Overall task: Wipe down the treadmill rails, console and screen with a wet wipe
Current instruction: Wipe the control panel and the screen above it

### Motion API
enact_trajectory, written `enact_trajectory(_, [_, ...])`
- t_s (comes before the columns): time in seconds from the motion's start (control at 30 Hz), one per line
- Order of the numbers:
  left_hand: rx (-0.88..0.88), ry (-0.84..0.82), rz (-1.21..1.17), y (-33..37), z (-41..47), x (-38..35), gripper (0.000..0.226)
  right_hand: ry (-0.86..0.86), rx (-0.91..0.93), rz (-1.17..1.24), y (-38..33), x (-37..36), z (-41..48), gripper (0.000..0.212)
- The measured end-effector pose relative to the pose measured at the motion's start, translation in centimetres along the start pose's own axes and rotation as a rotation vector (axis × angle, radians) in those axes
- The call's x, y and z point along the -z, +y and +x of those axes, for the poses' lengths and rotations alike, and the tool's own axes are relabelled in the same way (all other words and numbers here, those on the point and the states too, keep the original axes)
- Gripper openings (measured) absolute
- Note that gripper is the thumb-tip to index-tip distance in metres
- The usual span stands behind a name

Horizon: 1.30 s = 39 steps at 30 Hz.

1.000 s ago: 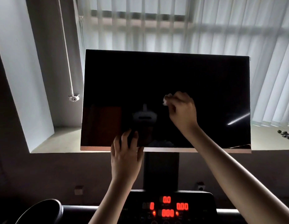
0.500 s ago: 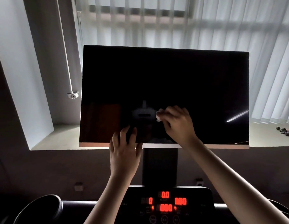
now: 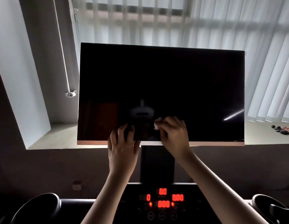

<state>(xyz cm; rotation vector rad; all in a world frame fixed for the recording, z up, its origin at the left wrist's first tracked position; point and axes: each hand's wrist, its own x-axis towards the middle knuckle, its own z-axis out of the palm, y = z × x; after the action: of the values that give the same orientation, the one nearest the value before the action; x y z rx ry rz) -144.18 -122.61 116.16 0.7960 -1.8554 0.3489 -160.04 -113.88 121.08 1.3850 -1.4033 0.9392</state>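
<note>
At the near left we see a dark round cup holder (image 3: 37,206) at the end of the treadmill's top bar, and above it a white blind wand (image 3: 63,50) hangs down the wall beside the window. The black screen (image 3: 161,75) stands in the middle, unlit, on a dark post (image 3: 157,165) that rises from the console (image 3: 163,202). Our left hand (image 3: 122,151) lies against the screen's lower edge, left of centre, with straight, slightly spread fingers on the glass, holding nothing. Just to its right the wet wipe (image 3: 157,124), a small white wad, is pressed on the screen low down near the middle. Our right hand (image 3: 174,136) grips it with curled fingers, and only a corner of it shows past the fingertips. The two hands are close together but apart. Below them, the console shows red digits and a row of round buttons near us. A thin bright streak of reflected light marks the screen's right side. Vertical blinds (image 3: 261,70) cover the window behind, some small dark objects (image 3: 280,129) lie on the sill at the far right, and a second cup holder (image 3: 268,206) sits at the near right.
</note>
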Motion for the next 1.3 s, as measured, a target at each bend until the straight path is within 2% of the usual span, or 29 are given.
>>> enact_trajectory(0.1, [0.002, 0.006, -0.011, 0.0, 0.1, 0.1, 0.047, -0.097, 0.162, 0.015, 0.3, 0.5, -1.0, 0.019])
enact_trajectory(0.13, [0.0, 0.012, -0.015, 0.0, 0.2, 0.1, 0.045, -0.084, 0.132, -0.014, 0.7, 0.8, -0.9, 0.02])
enact_trajectory(0.23, [0.014, -0.006, -0.016, 0.2, 0.2, 0.1, 0.05, 0.009, -0.114, -0.074, 0.5, 1.4, -0.5, 0.022])
enact_trajectory(0.27, [0.018, -0.015, -0.018, 0.2, 0.2, 0.2, 0.05, 0.008, -0.132, -0.064, 0.0, 1.2, -0.8, 0.022])
enact_trajectory(0.37, [0.037, -0.032, -0.018, 0.5, 0.3, 0.4, 0.05, -0.091, 0.034, -0.009, -0.7, 1.0, -2.3, 0.022])
enact_trajectory(0.43, [0.032, -0.025, -0.029, 0.7, 0.4, 0.5, 0.05, -0.101, 0.057, -0.046, 0.0, 1.4, -2.4, 0.021])
enact_trajectory(0.57, [-0.063, -0.019, -0.076, 1.2, 0.6, 0.5, 0.057, -0.021, -0.201, -0.096, -0.2, 1.7, -2.3, 0.024])
enact_trajectory(0.63, [-0.099, -0.031, -0.106, 1.4, 0.5, 0.4, 0.057, -0.072, -0.138, -0.041, -0.8, 1.7, -3.2, 0.022])
enact_trajectory(0.7, [-0.098, -0.032, -0.126, 1.6, 0.3, 0.3, 0.047, -0.113, -0.046, -0.028, -0.3, 2.2, -3.6, 0.019])
enact_trajectory(0.73, [-0.092, -0.031, -0.129, 1.6, 0.2, 0.2, 0.042, -0.109, -0.057, -0.056, 0.3, 2.5, -3.5, 0.019])
enact_trajectory(0.87, [-0.05, -0.042, -0.105, 2.1, 0.1, 0.0, 0.042, -0.014, -0.323, -0.127, 0.3, 2.4, -3.0, 0.022])
enact_trajectory(1.03, [-0.043, -0.052, -0.091, 2.4, 0.0, -0.3, 0.049, -0.145, -0.108, -0.063, -0.4, 2.7, -3.1, 0.015])
enact_trajectory(1.07, [-0.043, -0.049, -0.092, 2.4, 0.0, -0.3, 0.049, -0.134, -0.141, -0.078, 0.1, 2.9, -2.5, 0.016])
enact_trajectory(1.17, [-0.045, -0.034, -0.097, 2.4, 0.0, -0.4, 0.048, 0.0, -0.424, -0.054, 1.0, 2.6, -0.3, 0.022])
enact_trajectory(1.2, [-0.045, -0.031, -0.101, 2.4, 0.0, -0.3, 0.047, 0.016, -0.459, -0.024, 0.6, 2.3, 0.1, 0.024])
enact_trajectory(1.23, [-0.042, -0.031, -0.1, 2.5, 0.0, -0.3, 0.047, -0.005, -0.421, 0.005, 0.1, 2.0, 0.2, 0.022])
enact_trajectory(1.3, [-0.042, -0.037, -0.093, 2.6, -0.1, -0.3, 0.047, -0.127, -0.217, 0.028, -0.7, 1.7, -0.4, 0.015])
